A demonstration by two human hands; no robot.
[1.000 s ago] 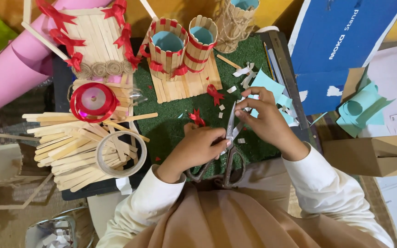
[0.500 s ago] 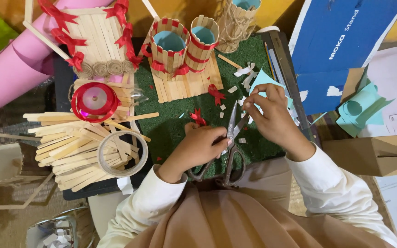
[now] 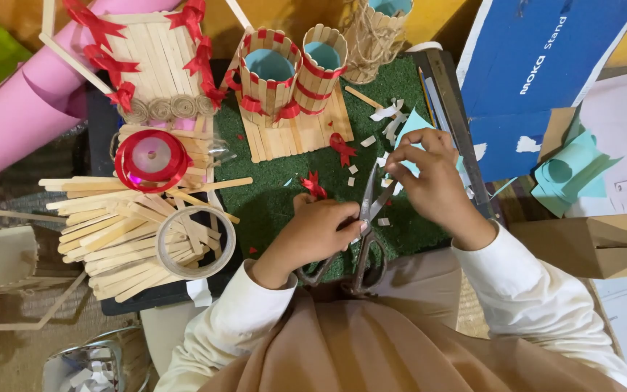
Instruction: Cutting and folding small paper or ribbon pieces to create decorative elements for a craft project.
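A pair of scissors [image 3: 366, 232] is being held at the near edge of the mat [image 3: 270, 210], between the left hand [image 3: 321, 232] and the right hand [image 3: 429, 178]. Paper scraps [image 3: 384, 116] are being left scattered just behind the hands. Two stick cups [image 3: 292, 69] are being carried on a stick base at the mat's far edge. Left of the mat, a ribbon spool [image 3: 152, 156] is being supported on loose sticks [image 3: 110, 232], with a tape ring [image 3: 196, 242] lying on them nearer. A ruler [image 3: 459, 123] is being kept along the mat's right edge.
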